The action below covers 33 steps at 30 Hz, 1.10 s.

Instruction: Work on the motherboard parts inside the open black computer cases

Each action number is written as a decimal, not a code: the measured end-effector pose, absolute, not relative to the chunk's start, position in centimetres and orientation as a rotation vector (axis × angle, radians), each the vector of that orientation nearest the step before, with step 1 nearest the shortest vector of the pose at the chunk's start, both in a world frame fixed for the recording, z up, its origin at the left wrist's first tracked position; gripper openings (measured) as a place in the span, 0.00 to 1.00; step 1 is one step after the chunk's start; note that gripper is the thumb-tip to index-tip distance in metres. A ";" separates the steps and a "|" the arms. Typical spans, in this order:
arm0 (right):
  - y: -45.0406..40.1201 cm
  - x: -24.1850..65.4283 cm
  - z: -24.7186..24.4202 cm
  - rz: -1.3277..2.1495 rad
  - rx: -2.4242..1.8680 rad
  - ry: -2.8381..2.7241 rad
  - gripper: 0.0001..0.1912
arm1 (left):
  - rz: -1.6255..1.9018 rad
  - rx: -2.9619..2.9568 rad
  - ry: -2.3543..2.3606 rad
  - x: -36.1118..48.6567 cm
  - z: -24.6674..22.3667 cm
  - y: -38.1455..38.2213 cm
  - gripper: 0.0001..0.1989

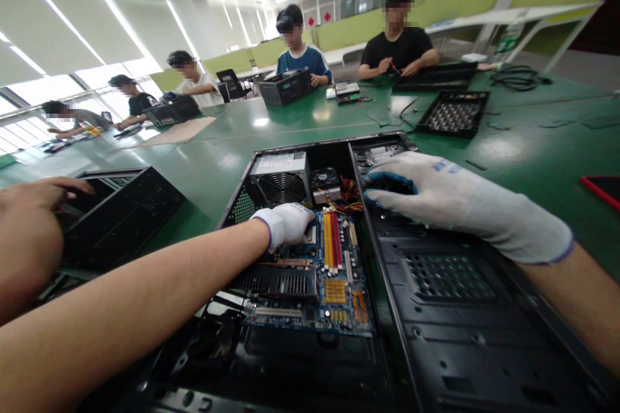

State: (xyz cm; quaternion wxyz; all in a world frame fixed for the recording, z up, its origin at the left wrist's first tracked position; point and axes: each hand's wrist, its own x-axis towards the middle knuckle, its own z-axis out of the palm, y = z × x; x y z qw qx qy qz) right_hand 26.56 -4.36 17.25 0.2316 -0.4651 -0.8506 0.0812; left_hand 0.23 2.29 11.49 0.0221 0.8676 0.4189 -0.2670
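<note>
An open black computer case [314, 368] lies in front of me with a blue motherboard [300, 297] inside it. My left hand [287, 222], in a white glove, bends down over the board's upper left, beside the CPU socket [311, 235]. Its fingers are curled together, and whatever they grip is hidden. Red and yellow memory slots [332, 240] show just right of it. My right hand [426, 188], in a white glove with blue-coated fingers, rests at the case's right section with thumb and fingers apart. I see nothing held in it.
A silver power supply [281, 179] and a cooling fan with heatsink [324, 182] sit at the case's far end. On the left, a neighbour's bare hand [58, 190] reaches over another black case [130, 216]. Co-workers sit across the green table [232, 135]; a black tray [453, 115] and cables [518, 77] lie there.
</note>
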 end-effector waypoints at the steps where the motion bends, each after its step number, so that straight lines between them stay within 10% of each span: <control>1: -4.3 26.6 17.2 0.217 -1.280 -2.341 0.25 | -0.828 2.689 1.298 0.2 11.5 2.3 0.25; 33: -4.4 26.5 17.3 0.227 -1.296 -2.354 0.22 | -0.800 2.685 1.290 0.2 11.4 2.4 0.25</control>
